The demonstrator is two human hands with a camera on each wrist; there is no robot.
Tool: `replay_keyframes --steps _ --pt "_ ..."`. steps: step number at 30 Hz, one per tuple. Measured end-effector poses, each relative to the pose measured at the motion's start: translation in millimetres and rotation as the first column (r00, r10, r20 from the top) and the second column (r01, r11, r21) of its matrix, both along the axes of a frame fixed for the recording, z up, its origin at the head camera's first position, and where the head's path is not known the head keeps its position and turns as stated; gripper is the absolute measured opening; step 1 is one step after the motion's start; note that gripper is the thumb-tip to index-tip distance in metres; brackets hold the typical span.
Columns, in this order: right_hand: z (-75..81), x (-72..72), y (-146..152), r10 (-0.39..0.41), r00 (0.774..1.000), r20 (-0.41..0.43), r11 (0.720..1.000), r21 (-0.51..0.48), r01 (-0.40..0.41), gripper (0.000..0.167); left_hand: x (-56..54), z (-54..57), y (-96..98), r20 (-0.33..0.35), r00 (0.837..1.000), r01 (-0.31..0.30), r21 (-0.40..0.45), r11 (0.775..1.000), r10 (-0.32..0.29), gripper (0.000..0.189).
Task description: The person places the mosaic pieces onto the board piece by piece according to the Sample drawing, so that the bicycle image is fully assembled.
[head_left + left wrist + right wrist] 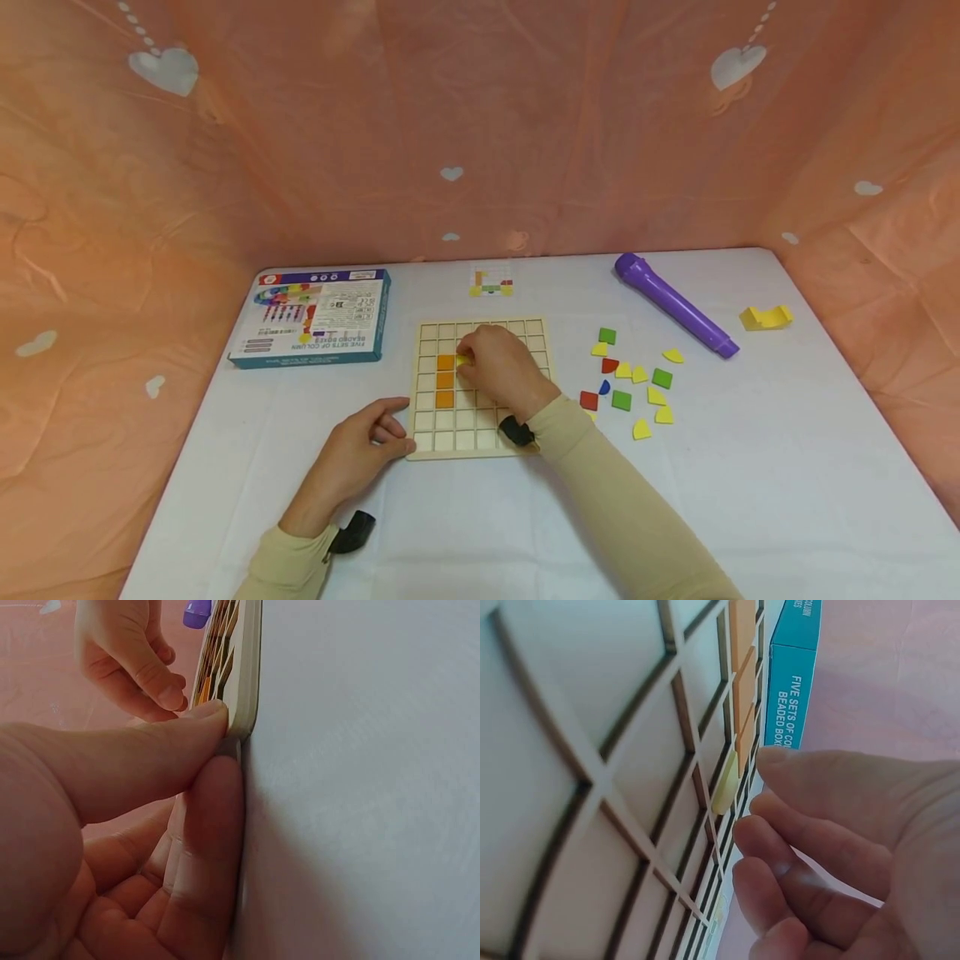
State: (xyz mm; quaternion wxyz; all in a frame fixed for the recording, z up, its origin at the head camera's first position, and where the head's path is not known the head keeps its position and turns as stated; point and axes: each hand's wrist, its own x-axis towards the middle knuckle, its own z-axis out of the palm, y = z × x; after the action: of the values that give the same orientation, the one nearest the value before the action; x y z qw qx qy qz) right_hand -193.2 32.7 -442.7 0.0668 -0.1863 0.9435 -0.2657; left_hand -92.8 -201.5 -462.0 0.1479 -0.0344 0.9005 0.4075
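Observation:
In the head view a wooden grid board lies on the table, with three orange square tiles in one column. My right hand is over its upper middle. Beside the top orange tile, a yellow piece sits in a cell, and the right wrist view shows my bent fingertips near it with a small gap. My left hand rests at the board's lower left, thumb on the corner and index finger against the left edge. In the left wrist view the thumb presses the rim; the other fingers are curled below.
Loose yellow, green, red and blue pieces lie right of the board. A small pattern card lies behind it. A puzzle box is at left; a purple microphone-shaped toy and yellow stand are at right.

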Motion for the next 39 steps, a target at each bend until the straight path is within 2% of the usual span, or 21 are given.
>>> replay_keyframes --steps 10,16,21,24,30,39 --pt "1.0 5.5 25.0 -0.040 0.998 0.038 0.999 -0.032 0.042 0.022 0.8 -0.4 -0.4 0.003 1.000 0.000 -0.003 1.000 0.000 0.060" --pt "7.5 10.3 67.6 -0.063 0.997 -0.051 0.998 0.014 0.064 0.023 1.3 -1.4 -1.6 0.000 1.000 0.002 -0.010 1.000 -0.002 0.059" --pt "6.8 12.4 106.9 -0.140 0.985 -0.096 0.987 0.070 0.147 0.024 0.4 -2.2 -1.9 -0.007 1.000 0.017 -0.019 1.000 -0.017 0.060" --pt "3.4 11.6 127.9 -0.190 0.979 -0.069 0.977 0.087 0.195 0.025 0.1 -2.4 -1.2 -0.013 1.000 0.020 -0.025 1.000 -0.020 0.060" --pt "-3.8 10.2 158.0 -0.241 0.971 -0.008 0.967 0.084 0.240 0.027 -0.1 -1.8 -0.8 -0.004 1.000 0.017 -0.031 0.999 -0.017 0.060" --pt "-2.0 12.4 171.3 -0.279 0.959 0.039 0.958 0.078 0.276 0.028 -0.8 -0.3 -1.0 -0.003 1.000 0.018 -0.029 0.999 -0.018 0.060"
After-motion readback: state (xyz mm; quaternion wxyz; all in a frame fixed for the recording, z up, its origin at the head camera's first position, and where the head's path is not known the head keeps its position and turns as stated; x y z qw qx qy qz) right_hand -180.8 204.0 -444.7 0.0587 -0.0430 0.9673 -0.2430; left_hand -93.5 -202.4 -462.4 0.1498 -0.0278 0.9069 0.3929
